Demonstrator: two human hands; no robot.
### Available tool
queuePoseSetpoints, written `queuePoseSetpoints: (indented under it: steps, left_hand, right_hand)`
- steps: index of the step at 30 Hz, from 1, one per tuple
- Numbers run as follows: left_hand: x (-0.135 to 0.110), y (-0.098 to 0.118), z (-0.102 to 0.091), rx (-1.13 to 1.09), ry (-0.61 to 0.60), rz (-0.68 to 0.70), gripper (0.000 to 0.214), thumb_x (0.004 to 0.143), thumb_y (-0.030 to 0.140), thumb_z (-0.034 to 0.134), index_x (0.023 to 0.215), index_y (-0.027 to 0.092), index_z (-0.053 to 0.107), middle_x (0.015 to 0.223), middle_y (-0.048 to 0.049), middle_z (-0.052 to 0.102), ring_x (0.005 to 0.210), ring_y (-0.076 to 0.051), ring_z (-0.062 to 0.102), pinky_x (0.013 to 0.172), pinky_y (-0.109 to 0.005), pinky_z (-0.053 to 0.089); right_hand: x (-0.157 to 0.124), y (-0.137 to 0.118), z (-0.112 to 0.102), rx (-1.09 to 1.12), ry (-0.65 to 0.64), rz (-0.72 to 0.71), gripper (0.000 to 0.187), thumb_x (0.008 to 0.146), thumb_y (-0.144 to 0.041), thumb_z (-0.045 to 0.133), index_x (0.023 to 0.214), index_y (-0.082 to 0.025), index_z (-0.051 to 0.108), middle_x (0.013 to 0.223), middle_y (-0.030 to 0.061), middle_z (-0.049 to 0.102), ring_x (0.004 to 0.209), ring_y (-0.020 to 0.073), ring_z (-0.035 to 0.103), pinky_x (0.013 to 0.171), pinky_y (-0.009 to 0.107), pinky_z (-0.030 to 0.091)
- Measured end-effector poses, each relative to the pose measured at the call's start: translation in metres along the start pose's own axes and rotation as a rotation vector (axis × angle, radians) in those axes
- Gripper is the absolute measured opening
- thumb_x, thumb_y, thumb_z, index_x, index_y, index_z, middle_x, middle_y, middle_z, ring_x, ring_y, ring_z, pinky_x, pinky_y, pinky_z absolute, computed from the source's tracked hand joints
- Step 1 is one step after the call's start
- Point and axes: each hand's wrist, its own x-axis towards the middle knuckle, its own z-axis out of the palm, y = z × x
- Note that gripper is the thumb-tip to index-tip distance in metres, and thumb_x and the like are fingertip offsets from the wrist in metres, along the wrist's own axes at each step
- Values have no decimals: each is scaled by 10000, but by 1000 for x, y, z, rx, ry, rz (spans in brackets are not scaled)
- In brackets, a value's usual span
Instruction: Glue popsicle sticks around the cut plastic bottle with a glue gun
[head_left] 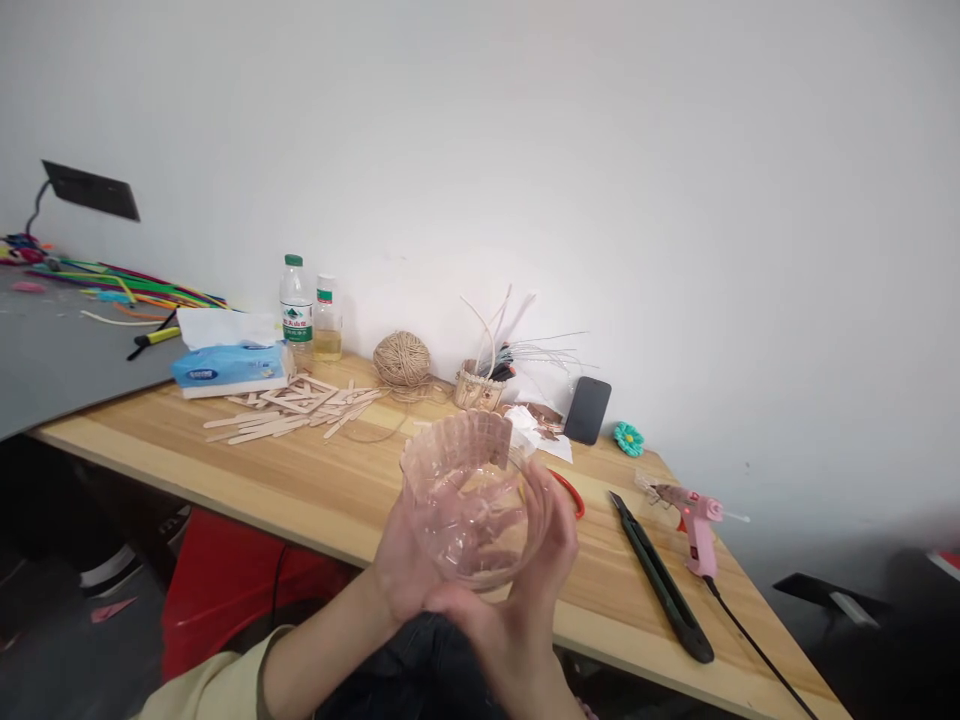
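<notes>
A clear plastic cup (pixel 459 540) is held over the table's front edge, its round opening tilted toward me. Flat brownish pieces (pixel 457 440) line part of its side, at the far and left parts; the near right part is bare plastic. My left hand (pixel 401 560) cradles the cup from the left and below, its fingers partly seen through the plastic. My right hand (pixel 536 590) grips the right side, with the thumb across the near side. Behind the right fingers, a red-handled tool (pixel 568 494) is partly hidden.
A dark utility knife (pixel 660 575) and a pink hot glue gun (pixel 700 530) with a cord lie at right. Wooden sticks (pixel 277 415), a tissue pack (pixel 232 368), two bottles (pixel 295 310), a twine ball (pixel 401 358), a small basket (pixel 478 385) and a phone (pixel 587 410) stand farther back.
</notes>
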Motion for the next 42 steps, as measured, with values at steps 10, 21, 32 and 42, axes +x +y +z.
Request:
queuePoseSetpoints:
  steps: [10,21,32,42]
  left_hand:
    - [-6,33,4,-77,99,-192,551,898,556,348,1202,154,570,1166,-169,631,989,-345,633,765,-468,487]
    - [-14,27,16,59,202,-301,554,886,588,345,1095,152,617,920,-115,701,810,-276,680,662,-358,500]
    - [-14,26,17,76,255,-323,547,887,583,345,1033,138,627,925,-124,700,868,-296,678,645,-365,521]
    - [-19,31,1,637,272,275,620,761,560,613,1258,199,531,1321,-119,531,1187,-309,495,958,-357,406]
  right_hand:
    - [86,-15,-60,-245,-311,-178,401,795,-332,683,1157,-245,532,1136,74,621,1092,242,557,915,409,451]
    - [120,-22,-24,-635,-871,-101,109,802,-228,647,706,-205,693,636,5,683,598,144,594,494,244,270]
    - [115,-19,-23,-675,-868,-202,202,788,-193,615,587,-170,618,529,-1,598,507,114,496,485,260,191]
    - [106,3,-54,-176,-577,-188,413,768,-104,528,1165,-211,562,1225,89,584,1145,228,530,937,419,443]
